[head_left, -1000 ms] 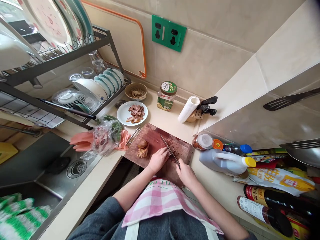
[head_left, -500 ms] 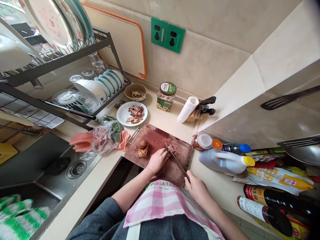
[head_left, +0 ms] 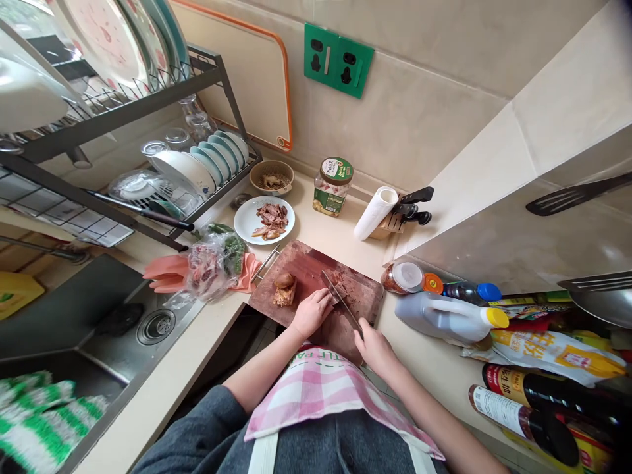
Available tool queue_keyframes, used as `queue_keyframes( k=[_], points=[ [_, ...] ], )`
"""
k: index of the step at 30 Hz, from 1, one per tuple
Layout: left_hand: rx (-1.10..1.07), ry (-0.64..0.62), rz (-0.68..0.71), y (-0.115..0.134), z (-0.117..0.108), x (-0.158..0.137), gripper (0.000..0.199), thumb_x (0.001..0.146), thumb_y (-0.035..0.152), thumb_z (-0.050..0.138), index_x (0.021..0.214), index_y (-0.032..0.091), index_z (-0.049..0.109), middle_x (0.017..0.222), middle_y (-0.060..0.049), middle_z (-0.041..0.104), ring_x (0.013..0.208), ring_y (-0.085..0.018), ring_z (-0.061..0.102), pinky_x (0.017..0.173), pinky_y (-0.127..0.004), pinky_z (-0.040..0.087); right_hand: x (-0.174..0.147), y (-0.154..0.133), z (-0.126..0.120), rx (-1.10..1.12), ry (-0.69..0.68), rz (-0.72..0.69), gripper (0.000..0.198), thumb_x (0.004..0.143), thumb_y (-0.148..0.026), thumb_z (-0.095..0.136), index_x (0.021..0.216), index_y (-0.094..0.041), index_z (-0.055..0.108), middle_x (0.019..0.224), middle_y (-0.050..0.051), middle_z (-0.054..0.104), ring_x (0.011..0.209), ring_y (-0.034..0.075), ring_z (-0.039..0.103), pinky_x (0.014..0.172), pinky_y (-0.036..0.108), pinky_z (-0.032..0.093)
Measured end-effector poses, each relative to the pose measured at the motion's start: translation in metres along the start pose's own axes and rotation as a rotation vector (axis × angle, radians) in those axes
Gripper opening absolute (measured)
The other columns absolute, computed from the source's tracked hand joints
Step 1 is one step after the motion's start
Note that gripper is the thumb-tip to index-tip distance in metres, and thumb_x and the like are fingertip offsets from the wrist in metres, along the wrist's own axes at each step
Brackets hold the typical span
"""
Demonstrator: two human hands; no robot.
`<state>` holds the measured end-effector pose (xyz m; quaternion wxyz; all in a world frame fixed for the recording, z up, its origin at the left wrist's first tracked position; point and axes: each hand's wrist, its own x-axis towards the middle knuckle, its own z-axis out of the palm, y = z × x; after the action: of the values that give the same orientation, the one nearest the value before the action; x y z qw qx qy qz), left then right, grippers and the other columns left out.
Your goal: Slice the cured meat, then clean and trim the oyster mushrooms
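On the dark wooden cutting board, my right hand grips the handle of a kitchen knife. The blade slants up and left across the board, right beside my left hand. That hand has its fingers bent and pressed down on a piece of meat, mostly covered by the fingers. Cut bits of meat lie just beyond the blade. Another brown cooked chunk of meat rests at the board's left side. Behind the board, a white plate bears a pile of sliced meat.
Left are a dish rack, plastic-bagged food, pink gloves and a sink. A basket, jar, paper roll and knife block line the wall. Bottles, including a large jug, crowd the right.
The knife and my right hand have shifted up and to the left, with the blade nearer my left fingers. My left hand stays on the meat. The whole view has shifted slightly.
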<state>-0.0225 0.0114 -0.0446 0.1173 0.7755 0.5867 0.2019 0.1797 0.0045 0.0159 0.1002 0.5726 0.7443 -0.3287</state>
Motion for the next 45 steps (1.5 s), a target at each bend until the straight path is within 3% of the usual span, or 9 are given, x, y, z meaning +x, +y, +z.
queue_keyframes(
  k=[5, 10, 15, 19, 22, 25, 33, 38, 45],
  points=[
    [-0.025, -0.003, -0.013, -0.001, -0.003, -0.007, 0.027, 0.086, 0.03, 0.048, 0.109, 0.018, 0.055, 0.118, -0.011, 0.055, 0.107, -0.021, 0.054, 0.089, -0.034, 0.049, -0.029, 0.032, 0.004, 0.073, 0.011, -0.015, 0.02, 0.09, -0.029, 0.031, 0.092, -0.019, 0.048, 0.069, 0.003, 0.062, 0.063, 0.016, 0.059, 0.053, 0.023, 0.028],
    [-0.033, -0.039, -0.029, 0.002, -0.009, -0.004, 0.027, 0.087, 0.028, 0.047, 0.111, 0.018, 0.054, 0.114, -0.01, 0.057, 0.104, -0.021, 0.055, 0.089, -0.035, 0.048, -0.03, 0.018, -0.011, 0.058, 0.064, -0.054, 0.019, 0.09, -0.03, 0.03, 0.09, -0.021, 0.047, 0.063, 0.0, 0.059, 0.056, 0.014, 0.055, 0.05, 0.022, 0.024],
    [-0.026, -0.086, -0.044, 0.005, -0.012, 0.002, 0.027, 0.086, 0.027, 0.048, 0.111, 0.019, 0.054, 0.112, -0.009, 0.059, 0.102, -0.02, 0.056, 0.088, -0.035, 0.048, -0.036, 0.017, -0.022, -0.001, 0.004, -0.04, 0.014, 0.088, -0.027, 0.033, 0.088, -0.022, 0.046, 0.061, -0.001, 0.058, 0.054, 0.014, 0.054, 0.05, 0.023, 0.022],
    [-0.029, -0.074, -0.013, 0.003, -0.01, 0.001, 0.025, 0.087, 0.027, 0.046, 0.108, 0.018, 0.056, 0.112, -0.01, 0.059, 0.103, -0.02, 0.056, 0.089, -0.035, 0.048, -0.009, 0.003, -0.02, -0.01, -0.036, -0.061, 0.012, 0.089, -0.025, 0.034, 0.089, -0.02, 0.046, 0.066, 0.002, 0.061, 0.059, 0.014, 0.056, 0.051, 0.023, 0.023],
    [-0.024, -0.061, 0.002, 0.0, -0.009, -0.001, 0.026, 0.088, 0.028, 0.046, 0.109, 0.018, 0.056, 0.114, -0.01, 0.059, 0.104, -0.02, 0.056, 0.09, -0.035, 0.048, 0.022, -0.02, -0.015, -0.021, -0.005, -0.057, 0.013, 0.089, -0.024, 0.035, 0.091, -0.019, 0.046, 0.072, 0.005, 0.064, 0.064, 0.015, 0.059, 0.053, 0.024, 0.024],
    [-0.034, -0.041, -0.003, -0.001, -0.008, -0.002, 0.027, 0.088, 0.03, 0.046, 0.11, 0.019, 0.056, 0.114, -0.009, 0.059, 0.104, -0.019, 0.056, 0.09, -0.034, 0.048, 0.031, -0.028, -0.011, -0.025, 0.02, -0.074, 0.014, 0.089, -0.025, 0.035, 0.093, -0.019, 0.047, 0.074, 0.005, 0.064, 0.065, 0.015, 0.059, 0.053, 0.024, 0.024],
    [0.033, -0.016, -0.04, -0.002, -0.01, -0.01, 0.028, 0.087, 0.032, 0.047, 0.111, 0.02, 0.055, 0.112, -0.009, 0.059, 0.099, -0.021, 0.056, 0.084, -0.036, 0.048, -0.018, 0.025, 0.001, 0.034, -0.026, -0.043, 0.017, 0.09, -0.028, 0.032, 0.091, -0.02, 0.047, 0.066, 0.001, 0.06, 0.059, 0.014, 0.056, 0.051, 0.023, 0.024],
    [-0.02, -0.019, -0.052, -0.001, -0.011, -0.01, 0.026, 0.087, 0.031, 0.047, 0.109, 0.019, 0.055, 0.108, -0.008, 0.06, 0.098, -0.02, 0.055, 0.086, -0.035, 0.048, -0.026, 0.019, -0.009, 0.064, 0.026, -0.061, 0.019, 0.09, -0.03, 0.031, 0.092, -0.021, 0.048, 0.064, 0.001, 0.059, 0.058, 0.015, 0.055, 0.05, 0.023, 0.023],
    [-0.039, -0.032, -0.052, -0.001, -0.01, -0.007, 0.028, 0.087, 0.031, 0.048, 0.111, 0.019, 0.055, 0.107, -0.009, 0.061, 0.098, -0.021, 0.056, 0.086, -0.035, 0.049, -0.033, 0.009, -0.02, 0.062, -0.023, -0.068, 0.017, 0.089, -0.028, 0.031, 0.087, -0.021, 0.046, 0.066, 0.001, 0.059, 0.058, 0.015, 0.055, 0.052, 0.023, 0.025]
  ],
)
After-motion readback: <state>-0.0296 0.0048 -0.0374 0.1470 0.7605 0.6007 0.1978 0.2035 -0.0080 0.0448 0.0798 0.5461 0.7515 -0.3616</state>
